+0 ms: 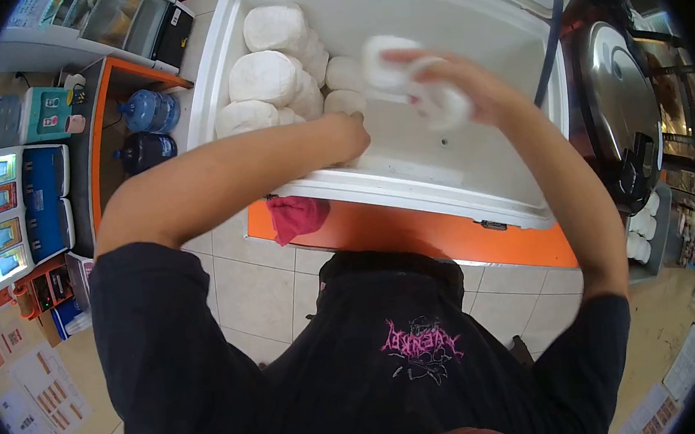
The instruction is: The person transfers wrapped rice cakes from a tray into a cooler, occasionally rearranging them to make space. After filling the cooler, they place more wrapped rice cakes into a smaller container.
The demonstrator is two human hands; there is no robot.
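The view looks down past a black shirt into an open white chest freezer (528, 201) with an orange front, standing on a pale tiled floor (255, 291). The right hand (468, 82) is raised over the freezer's bare right half, its fingers closed around a white frosted bag (401, 72), blurred by motion. The left hand (348, 134) reaches down inside the near wall, close beside the stacked white bags (269, 75) that fill the left half; its fingers are curled under and largely hidden, so whether they hold anything cannot be told. A red cloth (298, 215) hangs over the freezer's front edge. To the left stand two water jugs (148, 110) under an orange-framed surface (128, 71), with lit display panels (2, 214) beyond. A round steel lid (617, 86) sits at the right.
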